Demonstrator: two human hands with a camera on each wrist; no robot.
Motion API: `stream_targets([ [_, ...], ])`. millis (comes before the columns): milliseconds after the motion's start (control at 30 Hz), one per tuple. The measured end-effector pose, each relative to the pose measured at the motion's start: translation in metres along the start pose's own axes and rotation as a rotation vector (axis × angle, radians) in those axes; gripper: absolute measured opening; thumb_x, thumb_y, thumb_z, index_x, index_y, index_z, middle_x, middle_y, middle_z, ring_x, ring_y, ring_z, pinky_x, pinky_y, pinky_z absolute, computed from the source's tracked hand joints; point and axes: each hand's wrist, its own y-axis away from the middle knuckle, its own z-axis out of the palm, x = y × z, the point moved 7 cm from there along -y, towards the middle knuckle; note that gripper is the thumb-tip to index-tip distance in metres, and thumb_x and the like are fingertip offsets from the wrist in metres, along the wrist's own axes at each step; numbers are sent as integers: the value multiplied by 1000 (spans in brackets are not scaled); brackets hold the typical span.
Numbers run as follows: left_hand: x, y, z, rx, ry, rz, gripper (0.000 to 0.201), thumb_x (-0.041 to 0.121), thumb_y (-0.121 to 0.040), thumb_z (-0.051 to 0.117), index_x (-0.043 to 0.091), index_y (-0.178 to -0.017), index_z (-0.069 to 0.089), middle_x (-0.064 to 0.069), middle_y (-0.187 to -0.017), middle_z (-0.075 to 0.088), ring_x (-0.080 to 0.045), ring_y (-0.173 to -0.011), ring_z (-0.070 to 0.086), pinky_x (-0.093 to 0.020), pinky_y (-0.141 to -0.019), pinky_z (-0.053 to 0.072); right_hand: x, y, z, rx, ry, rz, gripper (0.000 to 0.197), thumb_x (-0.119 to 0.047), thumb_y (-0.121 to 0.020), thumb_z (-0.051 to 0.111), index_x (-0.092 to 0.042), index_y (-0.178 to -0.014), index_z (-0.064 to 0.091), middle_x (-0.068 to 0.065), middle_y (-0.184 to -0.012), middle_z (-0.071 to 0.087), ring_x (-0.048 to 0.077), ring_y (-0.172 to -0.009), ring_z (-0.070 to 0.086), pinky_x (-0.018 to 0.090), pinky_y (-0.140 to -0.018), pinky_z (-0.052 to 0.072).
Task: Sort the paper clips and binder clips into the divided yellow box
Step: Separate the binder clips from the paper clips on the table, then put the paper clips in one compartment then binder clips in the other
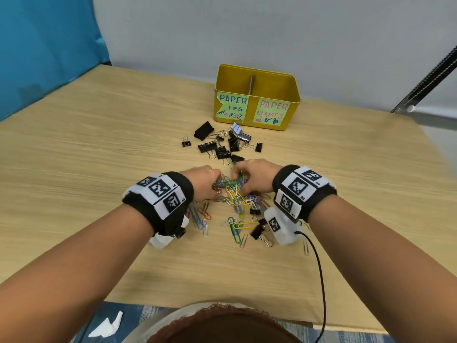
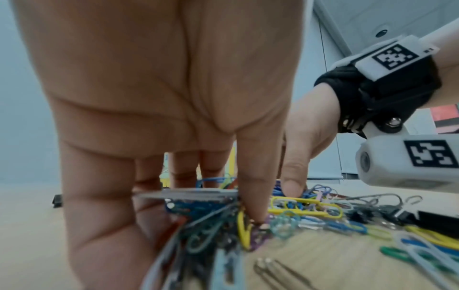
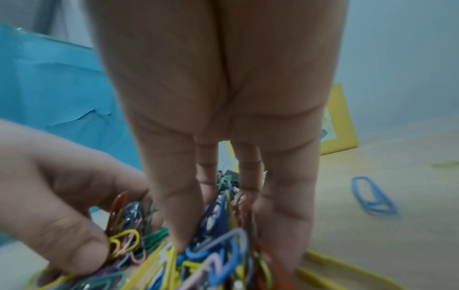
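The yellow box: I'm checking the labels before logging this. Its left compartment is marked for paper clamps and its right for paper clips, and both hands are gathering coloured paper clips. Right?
Not quite: the head view shows the yellow box labelled the other way, paper clips left, paper clamps right. Both the left hand and right hand are indeed gathering the coloured paper clips.
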Motion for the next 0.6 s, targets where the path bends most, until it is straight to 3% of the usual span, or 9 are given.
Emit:
stream_targets([
  [100,-4,-2,-7,-13,45,0,44,32,-93,49,4,-128,46,-17,-128,54,-29,-116,51,-32,-91,41,18,-1,-4,-14,-299,65,22,-6,-81,67,-17,-98,58,4,-77,52,17,-56,51,29,-56,49],
  [167,-7,-3,-12,-12,102,-5,41,32,-95,46,3,-125,49,-18,-124,56,-30,-113,52,-31,-90,41,29,1,-8,-31,-394,91,28,0,-82,64,-17,-104,58,3,-70,52,15,-52,50,28,-55,49],
  [367,-16,-2,-19,-13,230,-48,45,32,-96,43,4,-130,47,-17,-130,54,-29,-119,50,-32,-95,40,41,10,-21,1,-561,82,66,15,-76,58,-19,-131,43,10,-85,56,18,-62,49,28,-55,45],
  [467,-13,-2,-19,-27,253,-43,44,32,-97,42,3,-130,47,-20,-128,54,-32,-115,54,-29,-85,42,45,8,-26,66,-651,71,72,16,-77,56,-19,-137,37,12,-91,55,25,-72,48,30,-56,41],
  [533,-11,-3,-18,-35,280,-22,42,31,-97,41,3,-128,48,-20,-118,58,-29,-91,61,-26,-71,44,45,7,-25,54,-699,66,67,17,-79,55,-17,-134,40,9,-83,53,23,-67,47,29,-55,40],
  [600,-12,-4,-18,-31,339,-34,41,31,-97,42,3,-126,48,-9,-87,56,-16,-59,52,-23,-52,43,44,7,-24,19,-733,53,53,16,-81,53,-13,-125,47,7,-77,52,19,-62,47,27,-55,41],
])
